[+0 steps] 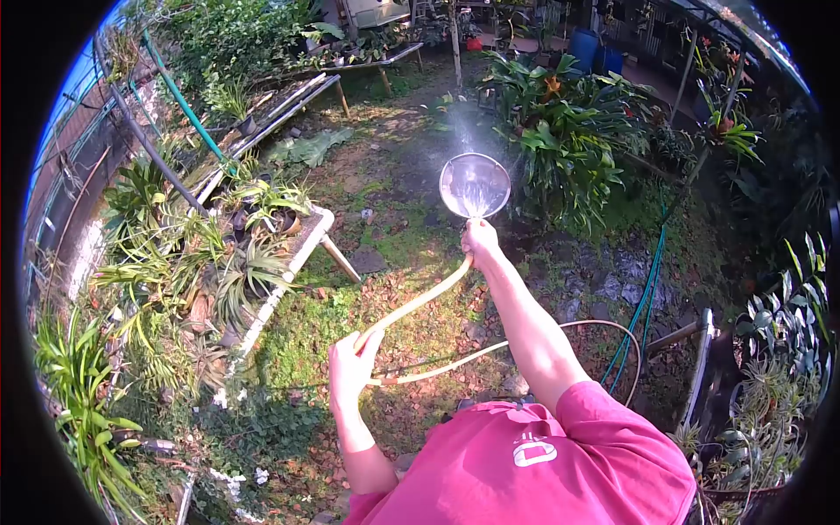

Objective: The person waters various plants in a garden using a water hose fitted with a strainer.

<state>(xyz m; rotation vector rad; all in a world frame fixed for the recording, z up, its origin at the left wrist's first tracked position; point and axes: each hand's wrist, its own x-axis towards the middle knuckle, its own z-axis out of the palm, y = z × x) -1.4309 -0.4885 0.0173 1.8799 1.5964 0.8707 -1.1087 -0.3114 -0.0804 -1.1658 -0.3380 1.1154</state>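
Note:
My right hand [479, 238] is stretched forward, closed around the front end of a pale yellow garden hose [423, 298]. Just beyond my fist is a round strainer [474, 179] with a thin rim and mesh. Water jets from my fist into the strainer, and a fine mist spreads past it. Whether the strainer's handle is in the same fist is hidden. Farther back along the hose, my left hand [352, 363] pinches it between thumb and fingers. From there the hose loops back under my right arm.
Potted plants [249, 276] crowd a bench [306, 245] on the left. Ahead to the right stands a leafy bromeliad clump [569, 136]. A green hose [647, 293] runs along the right side. Mossy, leaf-strewn ground [306, 337] lies between. Blue barrels [584, 48] stand behind.

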